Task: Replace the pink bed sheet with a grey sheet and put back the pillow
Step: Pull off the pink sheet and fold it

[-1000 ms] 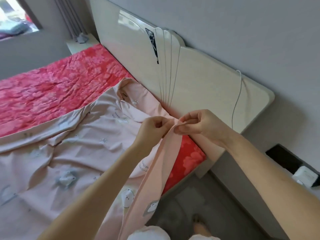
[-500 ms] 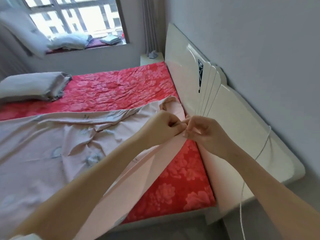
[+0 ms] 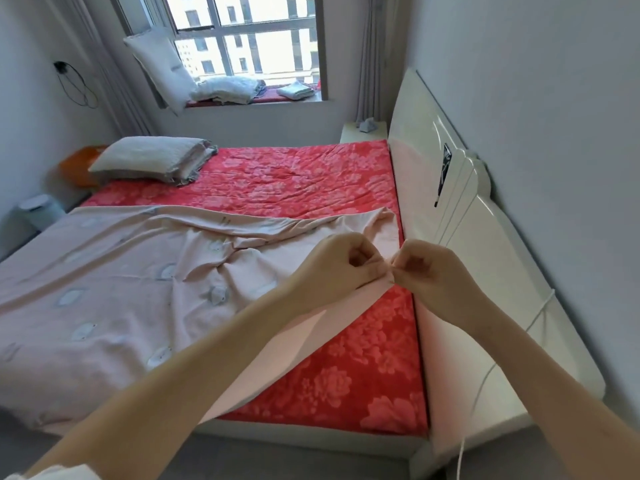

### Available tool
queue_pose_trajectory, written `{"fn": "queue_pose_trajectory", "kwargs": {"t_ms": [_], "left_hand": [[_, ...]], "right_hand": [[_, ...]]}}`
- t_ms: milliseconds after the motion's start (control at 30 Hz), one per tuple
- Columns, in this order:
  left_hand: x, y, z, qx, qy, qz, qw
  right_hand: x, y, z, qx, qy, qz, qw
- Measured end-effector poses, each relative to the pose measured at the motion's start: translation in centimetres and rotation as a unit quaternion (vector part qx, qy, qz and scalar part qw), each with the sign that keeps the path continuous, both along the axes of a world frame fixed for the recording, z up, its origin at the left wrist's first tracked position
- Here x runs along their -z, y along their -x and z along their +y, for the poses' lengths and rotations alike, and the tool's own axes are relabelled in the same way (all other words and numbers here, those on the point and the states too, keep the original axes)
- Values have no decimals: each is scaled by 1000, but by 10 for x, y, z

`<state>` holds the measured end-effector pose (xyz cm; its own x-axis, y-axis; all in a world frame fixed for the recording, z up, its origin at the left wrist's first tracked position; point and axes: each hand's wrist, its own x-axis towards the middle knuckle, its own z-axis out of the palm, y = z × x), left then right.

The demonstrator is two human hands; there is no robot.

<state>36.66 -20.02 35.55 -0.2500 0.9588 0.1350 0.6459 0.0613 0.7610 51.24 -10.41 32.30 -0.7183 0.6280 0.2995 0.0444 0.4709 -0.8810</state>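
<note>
Pink bed sheet still covers the bed's near half; our left hand and right hand have drawn together, each grip pinching its lifted edge, so we are gathering it off

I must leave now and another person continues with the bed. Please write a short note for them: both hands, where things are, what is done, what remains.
Hands: left hand and right hand both pinch a raised edge of the pink printed bed sheet near the cream glossy headboard.
Done: sheet peeled off part of the red floral mattress cover; the rest lies on it.
Things: folded grey fabric bundle, likely the new sheet, at the bed's far left corner; white pillow leaning at the window.
Left: pull pink sheet off, spread grey one, return pillow.
</note>
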Motion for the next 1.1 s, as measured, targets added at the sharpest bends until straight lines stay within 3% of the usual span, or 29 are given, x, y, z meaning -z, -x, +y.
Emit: {"fn": "queue_pose_trajectory", "kwargs": {"t_ms": [133, 300, 467, 633, 733, 867, 1000, 1100], "left_hand": [[8, -2, 0, 15, 3, 5, 1000], [27, -1, -9, 57, 37, -176, 982], [34, 3, -12, 48, 39, -130, 990], [32, 4, -10, 38, 29, -108, 993], [31, 4, -9, 51, 25, -77, 995], [59, 15, -23, 115, 102, -103, 983], [134, 29, -51, 145, 189, 6, 971], [189, 31, -74, 147, 240, 40, 959]], "right_hand": [[-1, -6, -5, -26, 62, 25, 997], [8, -11, -13, 1, 110, 36, 993], [16, -11, -15, 17, 137, 20, 990], [15, -11, -19, -61, 28, -57, 996], [10, -11, -23, -26, -86, -74, 993], [13, -29, -20, -53, -238, -147, 959], [24, -56, -19, -89, -241, -232, 938], [33, -68, -17, -78, -254, -284, 921]]}}
